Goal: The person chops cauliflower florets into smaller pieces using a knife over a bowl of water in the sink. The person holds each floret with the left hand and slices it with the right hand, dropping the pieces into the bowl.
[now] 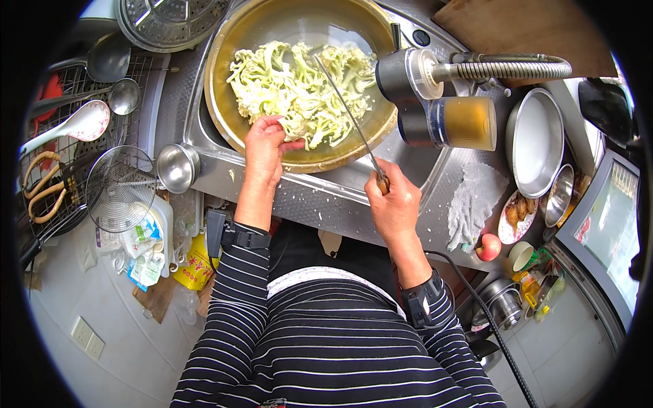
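Observation:
A large brownish-yellow basin rests over the steel sink with water in it. Many pale green-white cauliflower florets lie in the water. Near the basin's front rim, my left hand pinches a cauliflower piece between thumb and fingers. My right hand grips the wooden handle of a knife. The thin blade slants up and left across the florets, edge-on to my view. Whether it touches any of them I cannot tell.
A faucet with a water filter overhangs the basin's right side. On the right lie a grey cloth, an apple and a metal bowl. A wire strainer, steel bowl and ladle occupy the left.

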`<state>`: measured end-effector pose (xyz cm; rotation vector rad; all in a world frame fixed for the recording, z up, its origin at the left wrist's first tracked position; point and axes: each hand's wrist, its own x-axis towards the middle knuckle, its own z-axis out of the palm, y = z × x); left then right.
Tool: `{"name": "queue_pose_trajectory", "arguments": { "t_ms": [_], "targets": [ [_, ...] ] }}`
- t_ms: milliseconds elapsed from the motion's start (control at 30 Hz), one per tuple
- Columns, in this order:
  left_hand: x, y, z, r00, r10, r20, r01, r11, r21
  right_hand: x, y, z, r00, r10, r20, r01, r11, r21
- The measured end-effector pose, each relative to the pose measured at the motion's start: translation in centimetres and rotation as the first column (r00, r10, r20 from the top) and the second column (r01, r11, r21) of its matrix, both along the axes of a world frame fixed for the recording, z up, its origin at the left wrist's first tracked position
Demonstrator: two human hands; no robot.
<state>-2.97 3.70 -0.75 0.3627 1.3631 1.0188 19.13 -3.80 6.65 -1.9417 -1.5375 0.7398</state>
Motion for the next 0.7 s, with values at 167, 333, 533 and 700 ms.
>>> {"name": "queue_pose_trajectory", "arguments": {
  "t_ms": [167, 333, 533, 700],
  "targets": [
    [0.1, -0.4, -0.2, 0.954, 0.006, 0.300, -0.011, 1.000, 0.016, -0.1, -0.3, -0.2, 1.000, 0.005, -0.018, -0.005, 1.000, -0.017],
    [0.5, -0.5, 0.1, 0.893, 0.018, 0.449, -0.019, 1.000, -0.003, -0.8, -0.2, -0.2, 0.999, 0.026, -0.026, -0.026, 0.999, -0.021],
    [2.6, 0.0, 0.4, 0.980, -0.200, 0.016, 0.200, 0.980, 0.012, -0.5, -0.5, -0.3, 0.999, -0.008, 0.044, 0.006, 0.999, 0.046],
    [3.2, 3.4, -0.3, 0.678, -0.240, -0.694, 0.371, 0.928, 0.042, 0.6, -0.8, -0.1, 0.992, -0.058, 0.114, 0.055, 0.998, 0.029]
  ]
}}
